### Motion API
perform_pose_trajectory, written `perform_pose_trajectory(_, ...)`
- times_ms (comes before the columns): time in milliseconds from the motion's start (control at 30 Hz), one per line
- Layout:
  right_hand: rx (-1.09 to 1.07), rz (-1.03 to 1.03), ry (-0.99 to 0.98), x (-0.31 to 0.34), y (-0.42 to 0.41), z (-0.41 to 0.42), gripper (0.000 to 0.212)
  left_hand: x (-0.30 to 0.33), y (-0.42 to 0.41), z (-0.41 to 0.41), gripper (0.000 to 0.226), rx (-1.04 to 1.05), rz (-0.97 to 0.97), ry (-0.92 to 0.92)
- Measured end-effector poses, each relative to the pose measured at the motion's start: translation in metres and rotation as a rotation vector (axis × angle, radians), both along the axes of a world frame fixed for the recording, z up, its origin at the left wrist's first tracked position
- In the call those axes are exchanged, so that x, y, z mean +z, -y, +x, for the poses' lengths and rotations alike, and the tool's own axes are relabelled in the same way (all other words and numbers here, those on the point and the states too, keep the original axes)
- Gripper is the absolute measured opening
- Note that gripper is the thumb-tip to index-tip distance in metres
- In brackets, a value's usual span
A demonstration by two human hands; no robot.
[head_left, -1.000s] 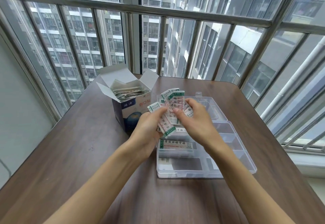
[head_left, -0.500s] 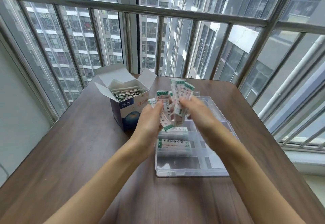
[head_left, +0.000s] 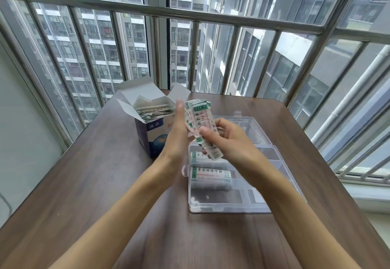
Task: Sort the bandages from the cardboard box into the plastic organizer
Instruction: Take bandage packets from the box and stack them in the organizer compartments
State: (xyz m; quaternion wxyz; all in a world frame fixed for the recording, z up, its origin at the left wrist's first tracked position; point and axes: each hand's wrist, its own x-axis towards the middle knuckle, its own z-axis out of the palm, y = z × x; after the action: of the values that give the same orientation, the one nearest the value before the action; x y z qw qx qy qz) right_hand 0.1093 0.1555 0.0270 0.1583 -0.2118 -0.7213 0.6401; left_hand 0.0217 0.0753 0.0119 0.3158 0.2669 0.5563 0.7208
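Bandages (head_left: 200, 121) in white-and-green wrappers stood as a bundle above the far half of the plastic organizer (head_left: 228, 209), pinched by the right hand (head_left: 230, 140), thumb in front and fingers curled behind. The left hand (head_left: 176, 135) stood edge-up, fingers straight and together, flat against the bundle's left side. More bandages lay in the organizer's left compartments. The cardboard box (head_left: 150, 130), flaps open and still stuffed, stood near the table's (head_left: 84, 184) far-left corner, just left of the organizer, which sat toward the right edge.
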Motion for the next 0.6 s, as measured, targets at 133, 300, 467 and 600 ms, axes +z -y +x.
perform_pose_trajectory(133,0.143,0.022,0.118,0.011,-0.02,0.012,0.03,0.009,0.011,-0.016,0.032,0.086,-0.236,-0.453)
perform_pose_trajectory(300,0.287,0.101,0.286,0.014,-0.036,0.018,0.04,-0.006,0.011,-0.025,0.034,0.148,-0.384,-0.718)
perform_pose_trajectory(467,0.222,0.091,0.235,0.003,-0.035,0.016,0.031,-0.013,0.005,-0.01,0.033,0.104,-0.348,-0.732)
perform_pose_trajectory(600,0.087,0.057,0.166,-0.007,-0.035,0.012,0.032,-0.016,0.0,-0.004,0.025,0.061,-0.329,-0.574)
